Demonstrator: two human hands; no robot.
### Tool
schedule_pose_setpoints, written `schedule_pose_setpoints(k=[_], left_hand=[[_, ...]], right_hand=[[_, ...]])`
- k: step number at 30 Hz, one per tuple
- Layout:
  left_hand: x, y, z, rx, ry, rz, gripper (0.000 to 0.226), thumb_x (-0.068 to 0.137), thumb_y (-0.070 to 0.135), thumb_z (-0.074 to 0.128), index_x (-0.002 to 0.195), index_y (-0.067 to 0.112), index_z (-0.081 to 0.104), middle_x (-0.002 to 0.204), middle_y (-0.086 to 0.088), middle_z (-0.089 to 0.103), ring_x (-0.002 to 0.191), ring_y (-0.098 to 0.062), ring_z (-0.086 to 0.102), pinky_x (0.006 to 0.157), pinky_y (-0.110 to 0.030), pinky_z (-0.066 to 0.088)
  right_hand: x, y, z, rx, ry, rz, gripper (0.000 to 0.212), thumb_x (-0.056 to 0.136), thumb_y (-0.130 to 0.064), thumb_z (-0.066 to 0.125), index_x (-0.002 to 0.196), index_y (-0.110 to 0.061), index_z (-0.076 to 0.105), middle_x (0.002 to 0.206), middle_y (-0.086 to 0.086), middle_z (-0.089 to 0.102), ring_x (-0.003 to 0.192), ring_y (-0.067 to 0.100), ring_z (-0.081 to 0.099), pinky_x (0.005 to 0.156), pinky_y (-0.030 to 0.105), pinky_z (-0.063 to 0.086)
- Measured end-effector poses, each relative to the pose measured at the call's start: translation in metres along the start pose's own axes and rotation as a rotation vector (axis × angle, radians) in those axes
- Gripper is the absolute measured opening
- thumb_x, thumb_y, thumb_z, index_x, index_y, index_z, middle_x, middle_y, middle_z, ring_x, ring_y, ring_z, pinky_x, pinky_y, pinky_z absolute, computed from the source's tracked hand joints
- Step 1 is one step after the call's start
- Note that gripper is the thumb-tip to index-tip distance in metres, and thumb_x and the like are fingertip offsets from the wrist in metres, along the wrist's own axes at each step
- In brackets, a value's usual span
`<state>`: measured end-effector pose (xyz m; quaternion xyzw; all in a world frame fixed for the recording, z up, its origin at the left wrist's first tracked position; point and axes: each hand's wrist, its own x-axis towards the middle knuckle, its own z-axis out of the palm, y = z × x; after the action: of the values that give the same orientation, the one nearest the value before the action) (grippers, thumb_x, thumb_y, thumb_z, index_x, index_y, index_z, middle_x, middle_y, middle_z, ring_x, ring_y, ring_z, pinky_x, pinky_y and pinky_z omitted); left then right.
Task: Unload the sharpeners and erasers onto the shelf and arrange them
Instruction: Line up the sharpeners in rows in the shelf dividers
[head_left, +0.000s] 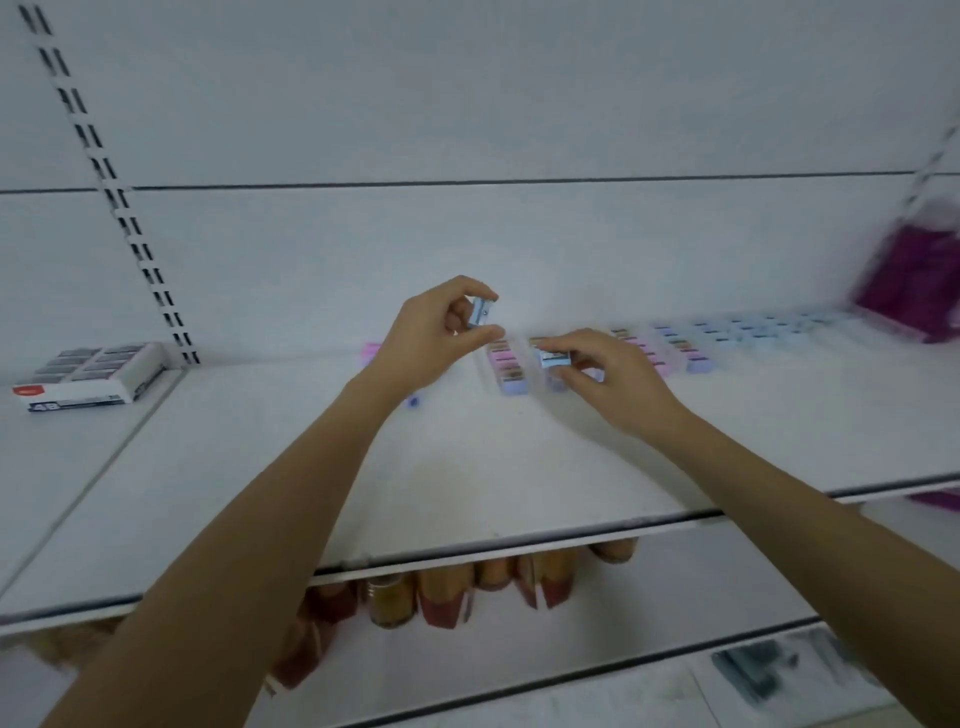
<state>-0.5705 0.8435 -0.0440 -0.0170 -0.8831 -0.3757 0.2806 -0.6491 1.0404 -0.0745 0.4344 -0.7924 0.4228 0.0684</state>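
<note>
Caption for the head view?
Left hand pinches one blue sharpener, right hand a second sharpener, over the shelf beside rows of pastel sharpeners.

cam: head, one wide-angle view | from: above front lip of shelf (467, 493) | facing: forward and down toward white back panel (519, 234) | range: close, left hand (436, 332) and right hand (602, 374) mid-frame | below: lower shelf (467, 665) in view | edges: blurred

The magenta packet (919, 280) at the far right is smeared and cut by the edge. Far rows of sharpeners (753, 327) blur together. A pink piece (371, 349) hides behind the left hand (431, 332). The shelf (467, 483) lip covers the brown-red items (447, 587) below; what they are, I cannot tell.
</note>
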Motion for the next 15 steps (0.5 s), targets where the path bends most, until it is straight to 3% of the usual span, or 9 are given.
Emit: schedule_pose_setpoints(k=[3,8,12,15], left_hand=[[0.014,0.039,0.05,-0.049,0.008,0.001,0.026,0.075,0.025,0.075,0.091,0.019,0.055,0.067,0.01,0.047,0.052,0.002,0.044,0.055,-0.008,0.036],[0.034,0.088,0.141,-0.083,-0.066,0.019,0.031,0.076,0.03,0.073,0.083,0.016,0.046,0.074,0.011,0.049,0.049,0.001,0.044,0.053,-0.014,0.039],[0.05,0.121,0.199,-0.091,-0.149,0.047,0.026,0.093,0.026,0.053,0.069,0.025,0.041,0.066,0.01,0.049,0.055,-0.002,0.043,0.058,-0.017,0.036],[0.068,0.142,0.235,0.012,-0.244,0.059,0.028,0.098,0.024,0.041,0.072,0.019,0.049,0.064,0.011,0.047,0.057,0.003,0.045,0.057,-0.01,0.032]], right_hand=[[-0.025,0.029,-0.051,-0.065,-0.014,0.012,0.028,0.087,0.001,0.055,0.11,-0.012,0.064,0.1,-0.003,0.059,0.081,-0.004,0.055,0.081,0.01,0.042],[-0.072,0.079,-0.127,-0.123,-0.004,0.057,0.022,0.087,-0.006,0.059,0.108,-0.011,0.063,0.106,-0.004,0.059,0.081,0.001,0.054,0.079,0.003,0.04],[-0.1,0.112,-0.172,-0.139,-0.005,0.138,0.022,0.088,-0.007,0.058,0.109,-0.011,0.062,0.103,-0.004,0.058,0.086,0.007,0.053,0.078,0.001,0.038],[-0.112,0.135,-0.2,-0.132,0.035,0.161,0.021,0.087,-0.006,0.058,0.108,-0.01,0.062,0.102,-0.006,0.056,0.087,0.006,0.053,0.077,0.002,0.038]])
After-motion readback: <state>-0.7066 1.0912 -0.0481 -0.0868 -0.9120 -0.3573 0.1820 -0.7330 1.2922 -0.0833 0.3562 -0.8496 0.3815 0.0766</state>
